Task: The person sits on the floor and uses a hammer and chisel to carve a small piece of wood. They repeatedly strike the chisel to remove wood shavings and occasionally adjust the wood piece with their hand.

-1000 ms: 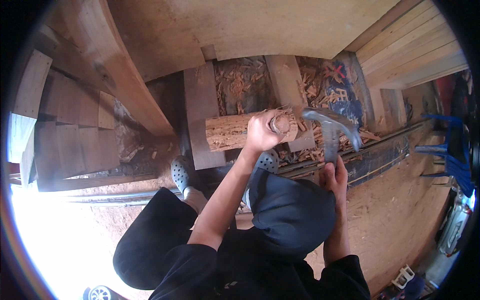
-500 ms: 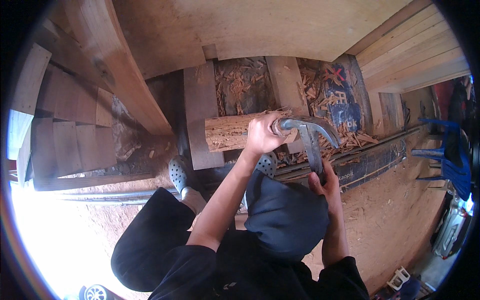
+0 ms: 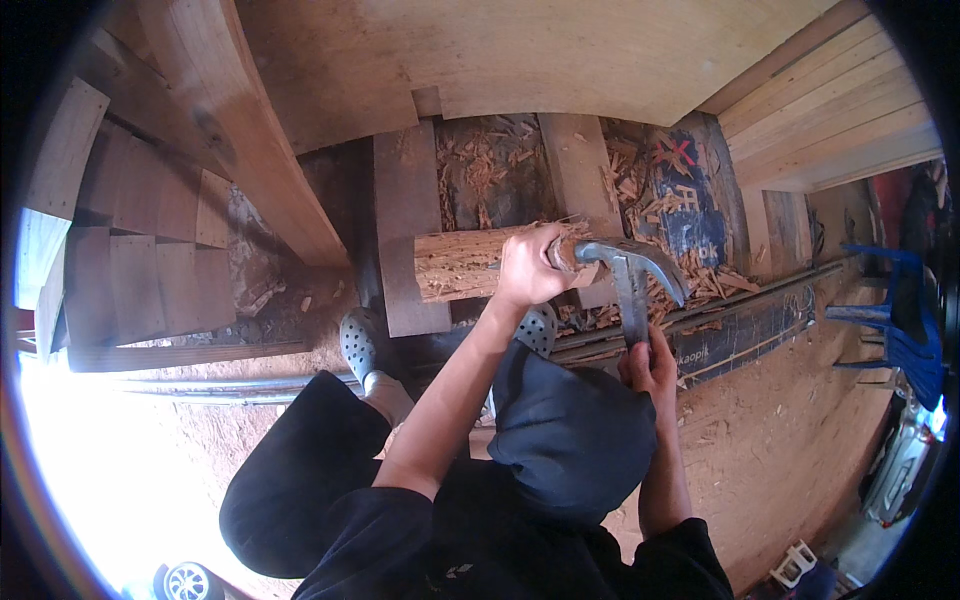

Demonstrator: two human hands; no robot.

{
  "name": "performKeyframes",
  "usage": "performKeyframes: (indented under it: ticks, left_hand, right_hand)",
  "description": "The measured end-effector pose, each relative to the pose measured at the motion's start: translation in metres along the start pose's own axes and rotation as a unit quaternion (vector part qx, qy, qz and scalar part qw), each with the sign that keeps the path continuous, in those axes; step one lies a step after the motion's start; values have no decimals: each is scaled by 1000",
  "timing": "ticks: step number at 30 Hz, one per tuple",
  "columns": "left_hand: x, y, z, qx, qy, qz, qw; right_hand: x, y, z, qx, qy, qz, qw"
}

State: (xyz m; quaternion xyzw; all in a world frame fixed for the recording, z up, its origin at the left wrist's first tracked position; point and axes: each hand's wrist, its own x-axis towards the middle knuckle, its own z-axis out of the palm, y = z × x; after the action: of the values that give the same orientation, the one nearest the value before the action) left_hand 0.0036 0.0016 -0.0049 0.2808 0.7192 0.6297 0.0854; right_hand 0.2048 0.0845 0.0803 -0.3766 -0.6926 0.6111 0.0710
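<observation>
My left hand (image 3: 530, 268) is closed in a fist around what looks like a chisel (image 3: 566, 252); its wooden butt shows, but the blade is mostly hidden. Under that fist a rough, splintered length of timber (image 3: 453, 268) lies across two flat planks (image 3: 413, 205). My right hand (image 3: 652, 366) grips the handle of a claw hammer (image 3: 634, 300). The hammer's head is up against the chisel's butt or very close to it, with the claw curving away to the right.
Wood chips (image 3: 708, 283) litter the ground beyond and right of the timber. A slanting beam (image 3: 245, 130) and stacked boards (image 3: 130, 285) stand left. Overhead spans a broad wooden panel (image 3: 540, 60). Metal rails (image 3: 770, 290) run crosswise; a blue plastic chair (image 3: 905, 320) is far right.
The scene has shifted slightly in view. The hammer has turned a little, its handle more upright, and my right fingers have shifted on it. My left hand keeps its grip at the timber.
</observation>
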Motion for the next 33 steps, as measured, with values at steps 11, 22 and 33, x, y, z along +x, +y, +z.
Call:
performKeyframes:
  ticks: [11, 22, 33]
  left_hand:
    - [-1, 0, -3, 12, -23, -11, 1000]
    - [2, -1, -2, 11, -7, 13, 1000]
    - [5, 2, -2, 27, -18, 4, 999]
  right_hand:
    - [11, 5, -6, -122, -9, 28, 992]
    - [-16, -73, -87, 239, 150, -224, 933]
    - [5, -20, -34, -288, 101, -173, 937]
